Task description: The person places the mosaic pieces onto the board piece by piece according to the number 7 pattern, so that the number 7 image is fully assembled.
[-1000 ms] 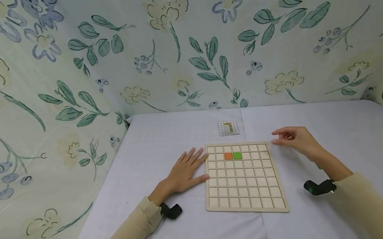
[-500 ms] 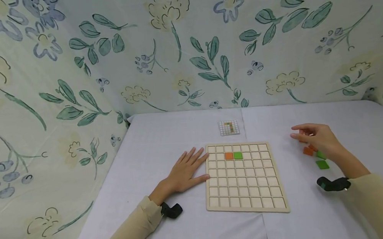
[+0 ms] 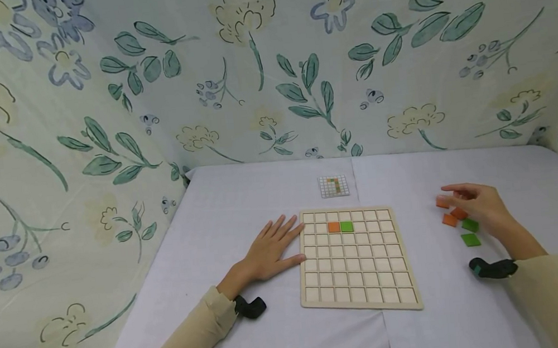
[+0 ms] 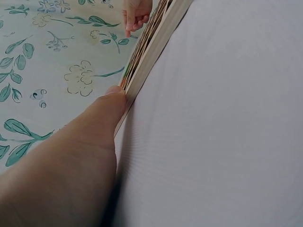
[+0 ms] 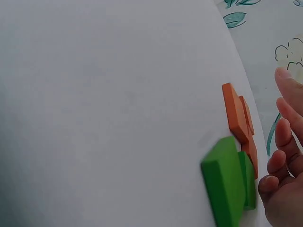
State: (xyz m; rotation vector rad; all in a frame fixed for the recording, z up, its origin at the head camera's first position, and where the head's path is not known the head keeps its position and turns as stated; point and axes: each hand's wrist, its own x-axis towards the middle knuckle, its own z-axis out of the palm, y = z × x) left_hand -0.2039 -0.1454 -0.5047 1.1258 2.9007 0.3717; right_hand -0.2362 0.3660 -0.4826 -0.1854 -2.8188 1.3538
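Observation:
My left hand [image 3: 269, 253] lies flat on the table with fingers spread, its fingertips and thumb touching the left edge of a wooden grid board [image 3: 323, 263]. In the left wrist view the thumb [image 4: 113, 97] meets the board's side. One orange tile [image 3: 333, 227] and one green tile [image 3: 347, 227] sit side by side in an upper row of the board. To the right, my right hand [image 3: 481, 208] hovers over a loose cluster of orange tiles [image 5: 235, 113] and green tiles [image 5: 222, 182]. Its thumb and index finger are apart, with no tile seen between them.
A small card [image 3: 333, 186] with a printed coloured grid pattern lies behind the board. White cloth [image 3: 241, 200] covers the table, and floral fabric [image 3: 270, 85] hangs at the back and sides. Each wrist wears a black camera [image 3: 492, 268].
My right hand has moved right, from beside the board's upper right corner to above the loose tiles, which have come into view. The left hand stays still.

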